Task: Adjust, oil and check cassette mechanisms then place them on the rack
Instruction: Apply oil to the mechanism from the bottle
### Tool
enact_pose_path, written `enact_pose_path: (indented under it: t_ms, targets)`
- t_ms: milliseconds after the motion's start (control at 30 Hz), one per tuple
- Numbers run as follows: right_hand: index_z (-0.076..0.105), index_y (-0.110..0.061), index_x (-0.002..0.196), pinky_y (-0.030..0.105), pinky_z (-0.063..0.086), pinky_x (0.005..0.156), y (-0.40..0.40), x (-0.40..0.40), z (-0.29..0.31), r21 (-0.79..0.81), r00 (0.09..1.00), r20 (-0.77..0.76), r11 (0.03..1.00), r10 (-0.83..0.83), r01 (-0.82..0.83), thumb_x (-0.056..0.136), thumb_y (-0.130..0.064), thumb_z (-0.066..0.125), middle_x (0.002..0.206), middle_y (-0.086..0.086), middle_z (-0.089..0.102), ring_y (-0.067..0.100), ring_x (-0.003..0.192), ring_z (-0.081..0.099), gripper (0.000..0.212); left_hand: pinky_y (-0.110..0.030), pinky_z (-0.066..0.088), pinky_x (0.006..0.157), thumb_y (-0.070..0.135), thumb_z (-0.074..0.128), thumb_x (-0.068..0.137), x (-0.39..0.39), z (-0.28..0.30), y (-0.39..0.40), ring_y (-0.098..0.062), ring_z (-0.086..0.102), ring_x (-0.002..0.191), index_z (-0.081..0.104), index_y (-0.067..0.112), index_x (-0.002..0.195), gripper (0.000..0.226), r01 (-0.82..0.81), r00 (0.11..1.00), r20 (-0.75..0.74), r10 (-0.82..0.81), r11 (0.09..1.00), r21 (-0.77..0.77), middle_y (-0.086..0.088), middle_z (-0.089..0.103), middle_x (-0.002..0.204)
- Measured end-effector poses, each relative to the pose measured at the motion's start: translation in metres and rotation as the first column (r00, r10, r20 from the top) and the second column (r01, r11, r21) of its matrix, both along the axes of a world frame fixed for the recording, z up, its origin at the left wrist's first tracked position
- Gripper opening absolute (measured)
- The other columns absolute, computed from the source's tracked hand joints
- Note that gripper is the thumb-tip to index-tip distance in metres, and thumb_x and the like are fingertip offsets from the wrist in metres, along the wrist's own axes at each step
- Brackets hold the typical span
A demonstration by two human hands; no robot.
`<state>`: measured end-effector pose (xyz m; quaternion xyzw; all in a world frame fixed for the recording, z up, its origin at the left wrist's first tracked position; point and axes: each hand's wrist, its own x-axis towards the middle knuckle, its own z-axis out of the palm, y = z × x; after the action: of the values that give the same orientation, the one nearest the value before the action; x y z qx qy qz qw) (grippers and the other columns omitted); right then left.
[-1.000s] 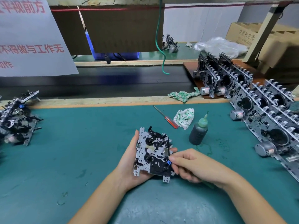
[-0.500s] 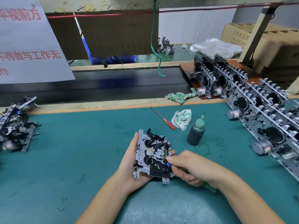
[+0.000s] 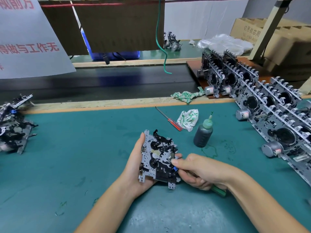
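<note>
A cassette mechanism (image 3: 158,157), a perforated metal plate with black plastic parts, is held upright in front of me over the green mat. My left hand (image 3: 134,167) grips it from behind and the left edge, fingertips showing at its right edge. My right hand (image 3: 198,170) holds a green-handled tool (image 3: 218,191) in its curled fingers, with the thumb and forefinger at the mechanism's right side by a blue part. The tool's tip is hidden. An oil bottle (image 3: 202,134) with a green nozzle stands right of the mechanism.
Racked mechanisms (image 3: 269,111) with motors run along the right side. A pile of mechanisms (image 3: 11,125) lies at the left. A red-handled screwdriver (image 3: 169,119) and two rags (image 3: 187,119) lie behind the bottle. A dark conveyor belt (image 3: 101,84) runs beyond the mat edge.
My right hand's fingertips have shifted up slightly along the mechanism's right edge, from the blue part toward a metal tab. The left hand keeps the same hold.
</note>
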<state>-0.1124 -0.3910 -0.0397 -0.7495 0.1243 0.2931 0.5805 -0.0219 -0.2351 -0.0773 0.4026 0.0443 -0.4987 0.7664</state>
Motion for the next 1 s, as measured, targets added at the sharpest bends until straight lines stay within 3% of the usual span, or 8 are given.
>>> enact_pose_path:
  t_ms: [300, 467, 567, 667, 733, 833, 1000]
  targets:
    - [0.040, -0.020, 0.039, 0.010, 0.017, 0.036, -0.004, -0.003, 0.000, -0.016, 0.999, 0.006, 0.999, 0.041, -0.041, 0.098, -0.046, 0.037, 0.033, -0.005, 0.025, 0.007, 0.029, 0.018, 0.065, -0.039, 0.052, 0.083, 0.067, 0.034, 0.087, -0.003, 0.007, -0.001, -0.029, 0.068, 0.098, 0.076, 0.010, 0.098, 0.072, 0.043, 0.997, 0.061, -0.045, 0.999, 0.025, -0.019, 0.068, 0.113]
    - [0.047, -0.020, 0.040, 0.012, 0.017, 0.036, -0.010, -0.009, -0.002, 0.082, 0.996, 0.076, 0.996, 0.035, -0.041, 0.094, -0.050, 0.039, 0.030, -0.007, 0.026, 0.007, 0.028, 0.017, 0.063, -0.050, 0.048, 0.096, 0.069, 0.031, 0.088, -0.009, 0.014, 0.003, -0.040, 0.055, 0.114, 0.052, -0.004, 0.130, 0.087, -0.058, 0.996, -0.066, 0.052, 0.994, -0.088, -0.031, 0.046, 0.137]
    - [0.051, -0.018, 0.050, 0.010, 0.016, 0.034, -0.017, -0.009, 0.001, 0.247, 0.988, 0.107, 0.965, -0.112, 0.083, 0.089, -0.048, 0.044, 0.033, -0.005, 0.025, 0.005, 0.027, 0.015, 0.050, -0.057, 0.053, 0.081, 0.068, 0.038, 0.086, -0.011, 0.015, 0.006, -0.045, 0.058, 0.111, 0.055, -0.012, 0.124, 0.090, -0.139, 0.977, -0.184, 0.106, 0.975, -0.176, -0.036, 0.051, 0.129]
    - [0.051, -0.013, 0.071, 0.010, 0.015, 0.033, -0.021, -0.006, -0.001, 0.384, 0.945, 0.131, 0.894, -0.299, 0.230, 0.091, -0.037, 0.045, 0.039, -0.002, 0.029, 0.005, 0.029, 0.015, 0.032, -0.061, 0.046, 0.090, 0.070, 0.043, 0.081, -0.013, 0.016, 0.005, -0.051, 0.057, 0.110, 0.053, -0.013, 0.125, 0.094, -0.161, 0.967, -0.225, 0.118, 0.970, -0.183, -0.038, 0.051, 0.127]
    - [0.048, -0.010, 0.079, 0.011, 0.017, 0.034, -0.022, -0.004, -0.004, 0.368, 0.925, 0.162, 0.891, -0.343, 0.266, 0.098, -0.027, 0.040, 0.045, -0.002, 0.039, 0.006, 0.031, 0.020, 0.027, -0.062, 0.040, 0.093, 0.070, 0.045, 0.078, -0.013, 0.018, 0.006, -0.054, 0.054, 0.111, 0.046, -0.012, 0.130, 0.097, -0.169, 0.962, -0.244, 0.120, 0.967, -0.193, -0.040, 0.048, 0.128]
    - [0.052, -0.008, 0.077, 0.014, 0.023, 0.035, -0.021, -0.002, -0.011, 0.305, 0.907, 0.205, 0.905, -0.368, 0.298, 0.100, -0.022, 0.038, 0.051, -0.003, 0.047, 0.008, 0.034, 0.031, 0.031, -0.062, 0.044, 0.091, 0.069, 0.047, 0.078, -0.012, 0.016, 0.007, -0.054, 0.056, 0.108, 0.044, -0.014, 0.130, 0.098, -0.196, 0.950, -0.285, 0.126, 0.953, -0.231, -0.041, 0.049, 0.126]
    - [0.073, -0.019, 0.069, 0.019, 0.034, 0.036, -0.018, 0.002, -0.017, 0.179, 0.839, 0.370, 0.916, -0.400, 0.358, 0.101, -0.021, 0.042, 0.050, 0.001, 0.048, 0.011, 0.035, 0.042, 0.044, -0.061, 0.043, 0.096, 0.070, 0.042, 0.081, -0.011, 0.013, 0.009, -0.052, 0.058, 0.107, 0.060, -0.016, 0.112, 0.094, -0.167, 0.962, -0.253, 0.103, 0.954, -0.248, -0.037, 0.053, 0.124]
